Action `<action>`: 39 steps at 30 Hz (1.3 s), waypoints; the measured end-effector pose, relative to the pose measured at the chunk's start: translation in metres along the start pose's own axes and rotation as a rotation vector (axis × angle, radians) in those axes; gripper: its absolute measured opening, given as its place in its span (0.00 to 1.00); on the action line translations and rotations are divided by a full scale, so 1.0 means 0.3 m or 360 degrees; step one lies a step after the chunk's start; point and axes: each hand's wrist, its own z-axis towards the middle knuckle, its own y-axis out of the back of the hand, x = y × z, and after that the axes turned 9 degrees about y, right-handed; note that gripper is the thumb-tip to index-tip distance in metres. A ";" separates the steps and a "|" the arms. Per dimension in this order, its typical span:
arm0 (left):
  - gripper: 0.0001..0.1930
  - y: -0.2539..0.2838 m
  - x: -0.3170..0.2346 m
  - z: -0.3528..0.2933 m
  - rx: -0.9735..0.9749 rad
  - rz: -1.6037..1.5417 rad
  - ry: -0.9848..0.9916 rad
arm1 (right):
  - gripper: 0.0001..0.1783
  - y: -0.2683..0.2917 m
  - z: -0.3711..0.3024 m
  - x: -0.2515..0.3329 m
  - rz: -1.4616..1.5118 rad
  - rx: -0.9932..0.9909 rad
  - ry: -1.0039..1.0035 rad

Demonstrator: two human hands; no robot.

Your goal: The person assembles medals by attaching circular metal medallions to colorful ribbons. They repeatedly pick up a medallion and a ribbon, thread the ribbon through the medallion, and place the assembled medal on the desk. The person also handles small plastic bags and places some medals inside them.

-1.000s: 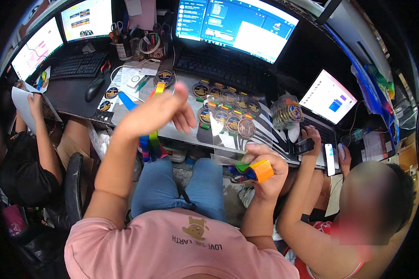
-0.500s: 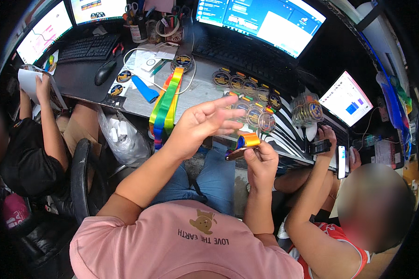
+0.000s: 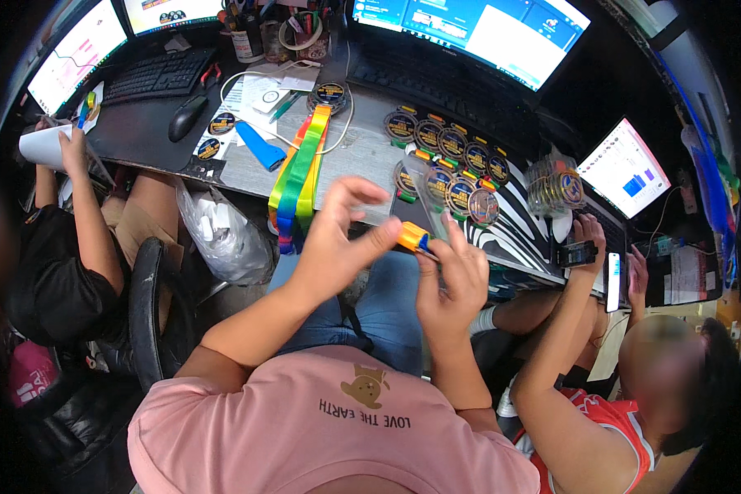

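My right hand [image 3: 453, 284] grips a medal whose rainbow ribbon is rolled up; the orange ribbon roll [image 3: 413, 236] faces up, and the disc is mostly hidden by my fingers. A clear plastic sleeve [image 3: 431, 193] rises from beside my right fingertips; what supports it is hard to tell. My left hand [image 3: 333, 243] is open, fingers curved and apart, its thumb tip close to or touching the roll. Beyond my hands, medals [image 3: 453, 144] with rolled ribbons lie in rows on the desk. Another medal [image 3: 329, 95] at the left has its ribbon [image 3: 303, 181] hanging over the edge.
Bagged medals [image 3: 556, 183] are piled by a laptop [image 3: 626, 169] at the right. A blue strip [image 3: 259, 146], a cable and papers lie left. Co-workers sit on both sides: one hand holds paper [image 3: 48, 148], another rests near the laptop [image 3: 589, 233]. A plastic bag [image 3: 222, 235] hangs below the desk.
My left hand has drawn back to the left and its fingers have curled. The medal in my right hand has turned and shifted left. The clear sleeve now stands near my right fingers.
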 end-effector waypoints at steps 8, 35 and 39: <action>0.21 0.024 -0.024 0.020 0.0282 0.0233 0.0375 | 0.12 -0.095 -0.051 0.051 -0.0051 0.0397 0.0313; 0.15 0.039 -0.068 0.044 0.0176 0.0235 0.0414 | 0.14 -0.024 0.138 -0.055 0.1206 -0.0630 -0.0552; 0.15 0.037 -0.074 0.025 0.0168 0.0282 0.0368 | 0.14 -0.059 0.135 -0.069 0.1093 -0.0622 -0.0403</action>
